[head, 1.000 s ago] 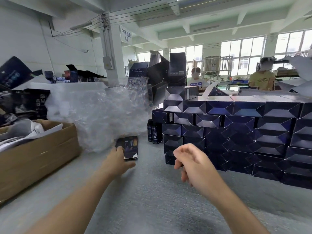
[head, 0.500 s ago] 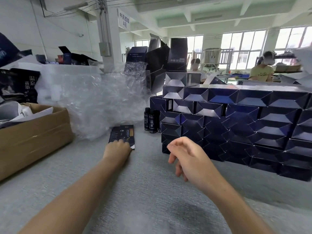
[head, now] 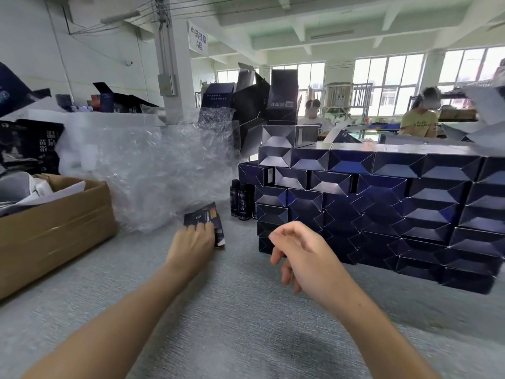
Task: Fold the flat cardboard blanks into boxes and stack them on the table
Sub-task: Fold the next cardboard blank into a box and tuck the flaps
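I see my left hand [head: 191, 242] gripping the flat blank [head: 203, 218], fingers curled over its near end. The blank is dark blue with small print and a white edge, and it sits low over the table [head: 246, 324], just beside the plastic wrap [head: 153, 170]. My right hand [head: 300, 255] hangs loosely curled, holding nothing, near the stacked boxes [head: 382, 209]. Grey tabletop stretches between the brown carton [head: 54, 228] and the stack.

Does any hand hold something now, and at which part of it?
The left hand grips the flat cardboard blank at its near end. The right hand holds nothing.
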